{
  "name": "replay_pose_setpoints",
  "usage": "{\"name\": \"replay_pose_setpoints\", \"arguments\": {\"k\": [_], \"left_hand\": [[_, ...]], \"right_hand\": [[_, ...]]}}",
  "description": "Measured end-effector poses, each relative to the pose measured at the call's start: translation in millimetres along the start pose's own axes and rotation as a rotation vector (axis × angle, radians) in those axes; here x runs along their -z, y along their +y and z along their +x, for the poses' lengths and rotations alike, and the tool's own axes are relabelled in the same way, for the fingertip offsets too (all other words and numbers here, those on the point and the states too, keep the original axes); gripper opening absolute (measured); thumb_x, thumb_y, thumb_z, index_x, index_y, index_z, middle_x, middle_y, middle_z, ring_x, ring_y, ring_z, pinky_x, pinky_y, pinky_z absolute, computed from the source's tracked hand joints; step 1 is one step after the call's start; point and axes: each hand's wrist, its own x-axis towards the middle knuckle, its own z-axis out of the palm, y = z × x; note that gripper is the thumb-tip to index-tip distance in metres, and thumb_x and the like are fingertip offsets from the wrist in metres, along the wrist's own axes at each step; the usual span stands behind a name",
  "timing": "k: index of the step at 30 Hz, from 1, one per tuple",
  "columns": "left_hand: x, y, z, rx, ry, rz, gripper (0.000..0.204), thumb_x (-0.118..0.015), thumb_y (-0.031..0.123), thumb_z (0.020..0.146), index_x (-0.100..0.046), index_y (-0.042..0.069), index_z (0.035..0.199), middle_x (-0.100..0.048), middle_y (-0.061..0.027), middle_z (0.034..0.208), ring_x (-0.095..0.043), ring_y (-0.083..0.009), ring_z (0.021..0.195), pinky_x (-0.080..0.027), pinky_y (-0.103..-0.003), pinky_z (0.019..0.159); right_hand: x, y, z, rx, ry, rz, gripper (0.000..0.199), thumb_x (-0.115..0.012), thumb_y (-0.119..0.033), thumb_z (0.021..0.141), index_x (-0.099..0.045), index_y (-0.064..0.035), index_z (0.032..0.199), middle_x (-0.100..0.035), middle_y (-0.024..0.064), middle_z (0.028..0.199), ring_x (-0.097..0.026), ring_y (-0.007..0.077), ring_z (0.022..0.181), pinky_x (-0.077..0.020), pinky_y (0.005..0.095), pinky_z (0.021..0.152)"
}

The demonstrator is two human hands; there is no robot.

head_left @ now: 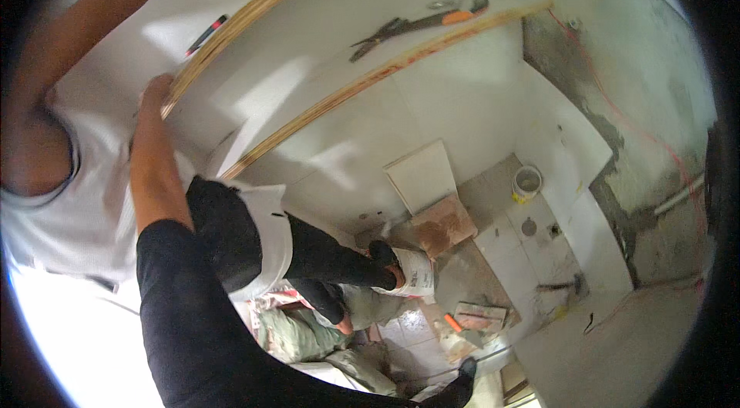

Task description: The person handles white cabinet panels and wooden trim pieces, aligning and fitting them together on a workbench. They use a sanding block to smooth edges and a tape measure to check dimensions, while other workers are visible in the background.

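Observation:
My left arm, in a black sleeve pushed up to the elbow, reaches up along the left side. My left hand (157,90) is closed at the lower left end of a long wooden strip (266,1); some fingers are hidden. Just above that hand is a slim red-and-black marker-like thing (206,35) beside the strip. A second wooden strip (389,67) runs roughly parallel, farther right. Between the strips lies a dark plier-like tool (416,24) with an orange part, next to a small clear-looking object (445,0). My right hand does not show.
Close at left, a co-worker in a white sleeveless top (85,215) raises an arm. Below are a white bucket (417,273) by their foot, a smaller bucket (527,181), a leaning tile (422,177), an orange-handled trowel (465,332), a hammer (560,285) and sacks (297,336).

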Motion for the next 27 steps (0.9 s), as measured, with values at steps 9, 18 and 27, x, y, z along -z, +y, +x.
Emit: {"name": "replay_pose_setpoints", "arguments": {"k": [9, 18, 27], "left_hand": [[-52.1, -31.5, 53.0, -0.069, -0.091, -0.866, 0.043, -0.07, 0.036, 0.1, -0.076, 0.004, 0.128, -0.077, -0.0154, 0.124, -0.071, -0.0322, 0.117, -0.053, -0.045, 0.104], [-82.1, 115.1, 35.2, -0.146, 0.066, -0.654, 0.041, -0.07, 0.033, 0.099, -0.076, 0.004, 0.127, -0.077, -0.0144, 0.121, -0.072, -0.0303, 0.113, -0.054, -0.043, 0.101], [-75.8, 159.8, 4.3, -0.165, 0.144, -0.7, 0.038, -0.07, 0.03, 0.099, -0.076, 0.003, 0.126, -0.077, -0.0134, 0.119, -0.072, -0.0283, 0.11, -0.055, -0.041, 0.097]], "right_hand": [[-7.7, -8.8, -22.3, -0.091, 0.106, -0.034, 0.068, -0.077, -0.02, 0.087, -0.051, -0.0074, 0.149, -0.062, 0.0088, 0.132, -0.058, 0.0198, 0.104, -0.0466, 0.0366, 0.094], [83.4, -46.2, -73.4, 0.052, 0.271, -0.244, 0.071, -0.078, -0.021, 0.085, -0.051, -0.0088, 0.149, -0.061, 0.0074, 0.134, -0.057, 0.0188, 0.104, -0.0459, 0.0357, 0.093], [255.7, -71.0, -171.1, 0.007, 0.71, -0.522, 0.074, -0.08, -0.022, 0.083, -0.051, -0.0101, 0.15, -0.06, 0.0061, 0.135, -0.056, 0.0178, 0.103, -0.0452, 0.0348, 0.092]]}}
